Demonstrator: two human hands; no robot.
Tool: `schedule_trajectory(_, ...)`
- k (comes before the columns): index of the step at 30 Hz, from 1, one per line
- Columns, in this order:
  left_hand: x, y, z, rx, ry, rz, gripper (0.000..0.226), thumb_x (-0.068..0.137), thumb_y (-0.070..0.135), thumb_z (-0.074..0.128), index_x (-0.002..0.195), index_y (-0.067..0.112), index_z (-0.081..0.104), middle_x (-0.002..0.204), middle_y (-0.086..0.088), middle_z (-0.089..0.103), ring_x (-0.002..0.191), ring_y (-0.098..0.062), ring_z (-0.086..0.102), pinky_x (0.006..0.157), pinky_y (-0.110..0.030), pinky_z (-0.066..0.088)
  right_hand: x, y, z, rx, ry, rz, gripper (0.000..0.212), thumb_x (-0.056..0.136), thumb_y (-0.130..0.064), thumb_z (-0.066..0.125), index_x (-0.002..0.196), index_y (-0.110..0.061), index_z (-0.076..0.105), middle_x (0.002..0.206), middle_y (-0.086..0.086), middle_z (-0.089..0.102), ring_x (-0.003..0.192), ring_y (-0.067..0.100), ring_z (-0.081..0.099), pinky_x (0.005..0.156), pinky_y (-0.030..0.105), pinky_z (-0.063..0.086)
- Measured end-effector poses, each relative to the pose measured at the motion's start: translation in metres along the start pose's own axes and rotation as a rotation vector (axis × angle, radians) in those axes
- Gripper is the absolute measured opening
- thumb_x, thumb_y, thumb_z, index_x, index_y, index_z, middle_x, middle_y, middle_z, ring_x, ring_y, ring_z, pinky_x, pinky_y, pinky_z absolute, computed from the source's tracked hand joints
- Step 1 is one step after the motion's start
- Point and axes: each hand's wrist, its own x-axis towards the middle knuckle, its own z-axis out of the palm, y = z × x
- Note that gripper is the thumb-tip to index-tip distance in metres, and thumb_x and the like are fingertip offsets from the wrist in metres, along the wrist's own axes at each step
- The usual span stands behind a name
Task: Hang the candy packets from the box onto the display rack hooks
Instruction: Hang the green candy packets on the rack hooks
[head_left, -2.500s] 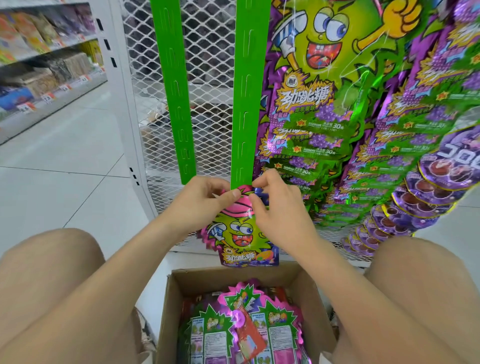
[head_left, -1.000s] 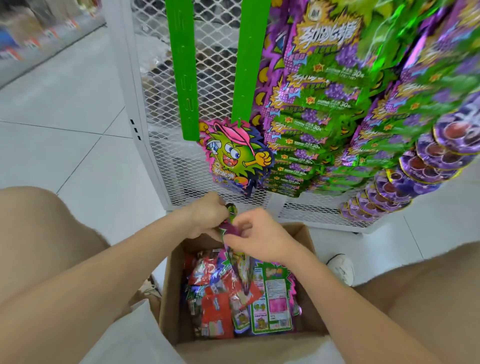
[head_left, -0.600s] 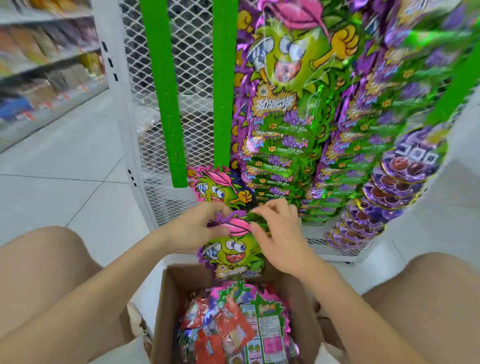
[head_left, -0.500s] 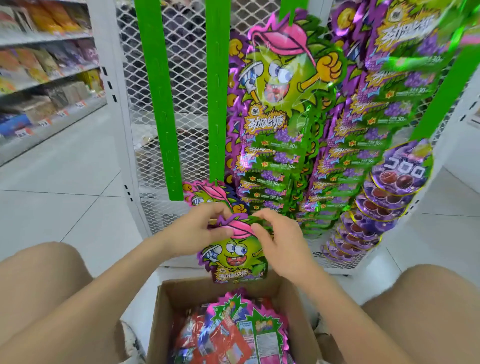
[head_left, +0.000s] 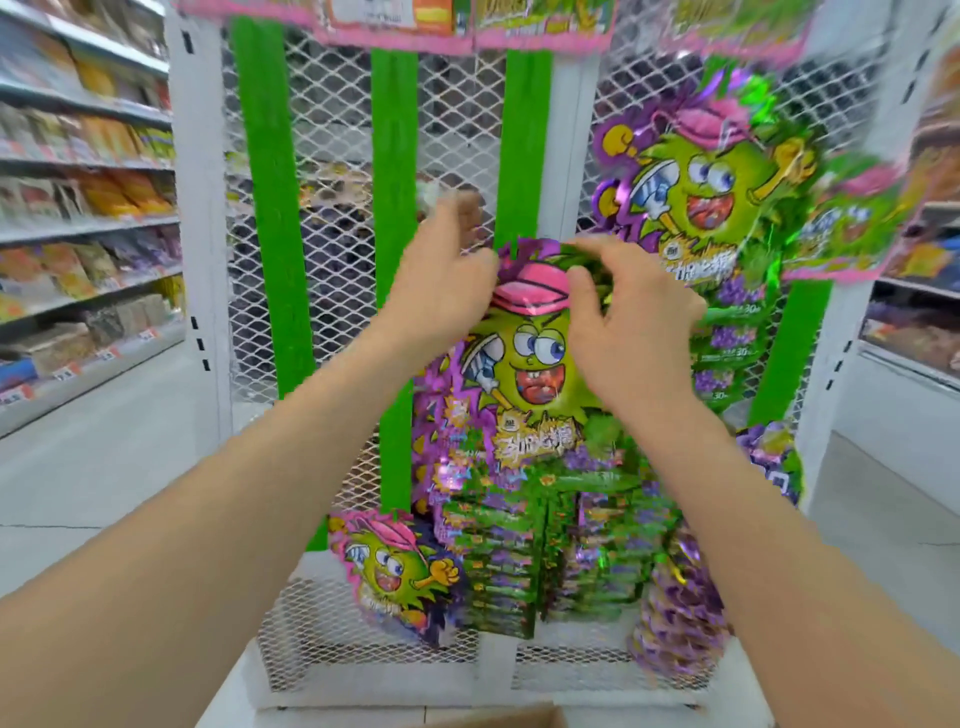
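I hold a candy packet (head_left: 524, 358), a green cartoon face with a pink cap, up against the third green hanging strip (head_left: 527, 156) of the white mesh display rack (head_left: 332, 260). My left hand (head_left: 447, 286) pinches its top left edge, and my right hand (head_left: 623, 332) grips its top right corner. Motion blur hides the hook and the packet's hole. Below it hang several overlapping packets (head_left: 519, 561). One more packet (head_left: 395, 566) hangs low on the second strip (head_left: 395, 156). Only the cardboard box's rim (head_left: 498, 719) shows at the bottom edge.
A larger packet column (head_left: 711, 197) and purple packets (head_left: 680, 613) hang to the right. A bare green strip (head_left: 265, 208) stands on the left. Store shelves (head_left: 78, 208) line the left aisle, more shelving (head_left: 914, 322) the right. White tiled floor surrounds the rack.
Both hands have lifted the packet from just above the box up to mid-height on the green strip. My view has tilted up, so the box has nearly left the frame.
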Motion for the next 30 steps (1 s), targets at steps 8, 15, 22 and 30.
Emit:
schedule_trajectory(8,0.049,0.021,0.01,-0.086,0.035,-0.197,0.022,0.085,0.015,0.057,0.101,0.012,0.072,0.096,0.0,0.073,0.087,-0.015,0.067,0.079,-0.024,0.055,0.079,-0.001,0.009,0.045,-0.066,-0.003,0.03,0.099,-0.027,0.058,0.128,-0.031,0.06,0.102,-0.007,0.068,0.114,0.023,0.06,0.099,0.045,0.036)
schedule_trajectory(15,0.077,0.043,0.01,-0.082,-0.013,-0.352,0.035,0.089,0.053,0.067,0.076,0.022,0.062,0.089,-0.003,0.066,0.083,-0.024,0.061,0.087,-0.036,0.053,0.111,-0.004,0.004,0.031,-0.015,-0.046,0.025,0.099,-0.024,0.055,0.123,-0.029,0.058,0.101,-0.006,0.06,0.116,0.021,0.05,0.102,0.046,0.027)
schedule_trajectory(22,0.08,0.04,0.005,-0.08,-0.085,-0.282,0.036,0.095,0.052,0.069,0.079,0.02,0.067,0.072,0.006,0.074,0.074,-0.014,0.068,0.069,-0.026,0.053,0.123,-0.003,0.01,-0.032,-0.038,-0.033,0.022,0.101,-0.03,0.052,0.123,-0.028,0.056,0.102,-0.007,0.057,0.118,0.022,0.046,0.097,0.043,0.025)
schedule_trajectory(30,0.071,0.022,0.007,-0.054,-0.139,-0.145,0.026,0.106,0.028,0.061,0.085,0.018,0.072,0.083,0.009,0.075,0.081,-0.009,0.068,0.078,-0.025,0.053,0.104,0.006,0.026,-0.069,-0.087,-0.046,0.019,0.1,-0.029,0.051,0.118,-0.023,0.051,0.104,-0.005,0.06,0.112,0.027,0.049,0.09,0.042,0.02)
